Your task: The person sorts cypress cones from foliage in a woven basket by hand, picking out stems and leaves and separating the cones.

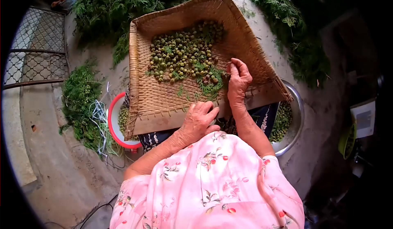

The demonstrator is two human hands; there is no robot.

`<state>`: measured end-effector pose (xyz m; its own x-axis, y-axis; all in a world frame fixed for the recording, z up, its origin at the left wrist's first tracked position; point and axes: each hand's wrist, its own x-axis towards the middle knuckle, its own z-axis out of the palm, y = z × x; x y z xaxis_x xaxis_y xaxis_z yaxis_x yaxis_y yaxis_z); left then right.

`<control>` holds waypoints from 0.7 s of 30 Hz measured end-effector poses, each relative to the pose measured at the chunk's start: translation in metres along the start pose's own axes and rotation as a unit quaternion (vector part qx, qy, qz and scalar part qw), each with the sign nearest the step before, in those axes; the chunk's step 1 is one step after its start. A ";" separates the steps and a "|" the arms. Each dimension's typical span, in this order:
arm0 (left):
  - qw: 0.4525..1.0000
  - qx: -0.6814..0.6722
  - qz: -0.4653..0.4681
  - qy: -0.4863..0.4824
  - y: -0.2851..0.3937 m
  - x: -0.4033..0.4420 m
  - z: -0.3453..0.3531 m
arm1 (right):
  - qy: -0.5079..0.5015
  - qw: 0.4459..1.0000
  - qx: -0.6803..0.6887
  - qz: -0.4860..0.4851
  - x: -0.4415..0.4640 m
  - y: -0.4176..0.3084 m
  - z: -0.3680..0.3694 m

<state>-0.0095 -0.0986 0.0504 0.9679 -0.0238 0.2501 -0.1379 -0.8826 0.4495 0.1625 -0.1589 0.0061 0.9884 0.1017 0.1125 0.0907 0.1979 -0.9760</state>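
Right fingers: thumb and forefinger are drawn together in a pinch, raised over the right part of the wicker tray. Whether anything is caught between them cannot be told. Keep the pinch light and work by the tips, since a hard squeeze would likely crush soft needles or scatter the small cones.

Left fingers: partly curled at the tray's flat front strip; a grasp cannot be confirmed. Bear down evenly here, as uneven load on the near edge may tip the tray.

Just left of the right fingers lie loose green sprigs, partly mixed with round green cones. The cones spread ahead of the left fingers, toward the tray's far side. Lift sprigs by one end, slowly, so that cones roll free; keep the cone layer thin for a clear view.

Beyond the tray wall, left of the left fingers, sits a red-rimmed basin; right of the right fingers, a metal basin. Both contain green cones. Keep the forearms clear of both rims.
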 end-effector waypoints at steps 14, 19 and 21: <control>0.972 0.212 0.102 0.025 -0.005 -0.003 0.029 | -0.188 0.958 -0.204 -0.075 0.018 -0.016 -0.017; 0.974 0.204 0.099 0.016 -0.006 -0.001 0.019 | -0.288 0.870 -0.333 -0.220 0.030 -0.013 0.002; 0.975 0.201 0.097 0.022 -0.005 0.000 0.016 | -0.354 0.816 -0.397 -0.227 0.023 -0.015 0.010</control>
<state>-0.0059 -0.1017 0.0343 0.9208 -0.1962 0.3372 -0.2157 -0.9762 0.0209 0.1827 -0.1499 0.0247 0.5395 0.7862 0.3013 0.7551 -0.2935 -0.5862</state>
